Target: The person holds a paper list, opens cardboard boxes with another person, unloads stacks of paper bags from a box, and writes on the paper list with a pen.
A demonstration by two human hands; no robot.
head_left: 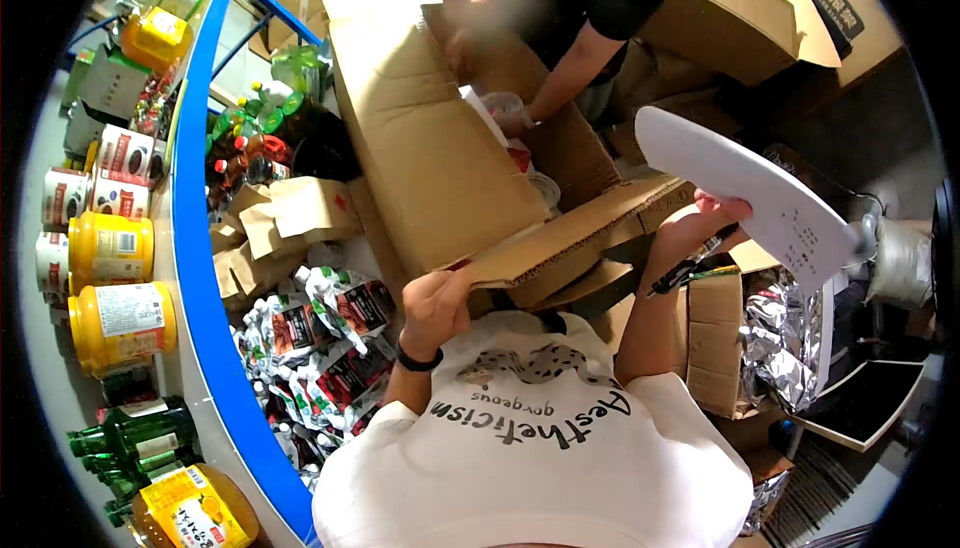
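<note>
My left hand [433, 310] is closed around the near end of a flap of a large open cardboard box [430, 148]. A black wristband [418, 360] is on that wrist. On the right, my right hand [718, 210] grips a white sheet of paper [745, 163] with handwriting near its lower right end. A black pen [692, 264] sits at the same hand, below the paper; its exact hold is partly hidden. Inside the box, a co-worker's gloved hand [507, 113] reaches among white and clear plastic items that I cannot make out.
Foil-topped pouches [345, 308] are heaped on the left beside brown paper bags [290, 218] and bottles [290, 113]. A blue-edged shelf [195, 248] holds yellow-lidded jars [120, 323]. At right are silver foil packs [780, 338] in a carton and a dark screen [865, 403].
</note>
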